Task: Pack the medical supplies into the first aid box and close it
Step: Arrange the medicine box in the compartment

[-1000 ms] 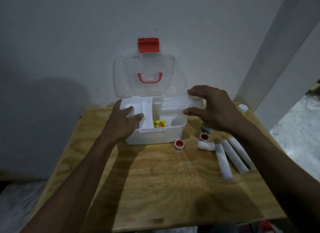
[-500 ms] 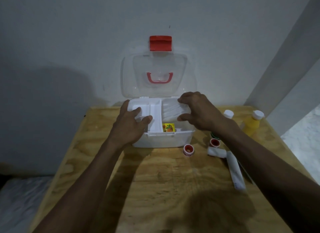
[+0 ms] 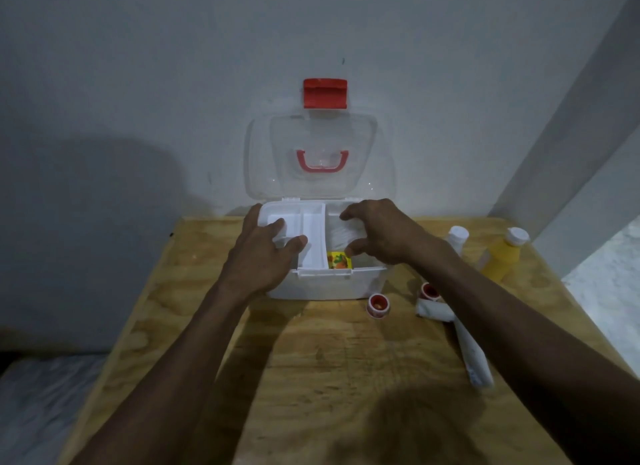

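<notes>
Now, working outward from the first aid box (image 3: 325, 286) as landmark: nearest the viewer and to the box's right, a long wrapped bandage roll (image 3: 474, 357) lies on the wooden table (image 3: 311, 378), with a shorter roll (image 3: 434, 311) and two red-capped tape spools (image 3: 378, 304) just beside the box's front corner. None of these is packed yet.

At the box itself, the left hand (image 3: 263, 256) has its fingers curled over the white inner tray (image 3: 313, 243), gripping its left part. The right hand (image 3: 377, 232), which a second ago hovered spread above the box's right side, has come down and now pinches the tray's right part. A small yellow packet (image 3: 339, 260) shows in the box beneath the tray. I judge the tray is being seated, so the loose supplies come next.

Right of the box stand a white-capped bottle (image 3: 457, 237) and a yellow bottle (image 3: 502, 256). Behind, the clear lid (image 3: 318, 159) stands open against the wall, red latch (image 3: 325, 93) uppermost.
</notes>
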Demonstrator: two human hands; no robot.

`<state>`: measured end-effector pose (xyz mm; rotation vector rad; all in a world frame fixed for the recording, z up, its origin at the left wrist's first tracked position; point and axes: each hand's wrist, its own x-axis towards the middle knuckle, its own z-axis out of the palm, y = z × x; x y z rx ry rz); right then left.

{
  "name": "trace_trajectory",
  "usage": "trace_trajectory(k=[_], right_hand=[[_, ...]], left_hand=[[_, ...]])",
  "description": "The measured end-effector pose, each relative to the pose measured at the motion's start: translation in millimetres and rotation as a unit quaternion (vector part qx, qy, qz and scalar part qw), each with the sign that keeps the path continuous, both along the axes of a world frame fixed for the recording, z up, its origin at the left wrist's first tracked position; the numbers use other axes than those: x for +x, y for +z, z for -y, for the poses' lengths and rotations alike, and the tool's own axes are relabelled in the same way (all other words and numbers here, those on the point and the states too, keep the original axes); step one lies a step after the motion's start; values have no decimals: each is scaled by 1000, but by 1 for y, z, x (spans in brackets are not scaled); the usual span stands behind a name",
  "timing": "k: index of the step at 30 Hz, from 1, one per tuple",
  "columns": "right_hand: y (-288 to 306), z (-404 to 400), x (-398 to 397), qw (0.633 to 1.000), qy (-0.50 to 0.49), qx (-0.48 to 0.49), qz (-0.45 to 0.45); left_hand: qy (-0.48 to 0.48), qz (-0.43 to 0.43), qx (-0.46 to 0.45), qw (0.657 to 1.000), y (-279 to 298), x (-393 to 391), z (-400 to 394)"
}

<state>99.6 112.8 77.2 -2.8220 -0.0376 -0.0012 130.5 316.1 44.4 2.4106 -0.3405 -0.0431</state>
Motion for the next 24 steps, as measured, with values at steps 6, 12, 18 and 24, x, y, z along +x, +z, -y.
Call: trace_trajectory(k=[6,12,18,24], right_hand=[[1,-10,1,997,-29,65,13],[-9,-29,-2,987,-89,132,32],[-11,-33,-1,971,-129,198,25],[-13,-27,0,946,-124,297,-46]], left_hand=[[-7,-1,-3,1000,0,0,-2],[-5,1,6,1000,1,-1,-1],[2,-2,3,1000,2,-2,-1],[2,-1,7,1000,2,-4,-1]])
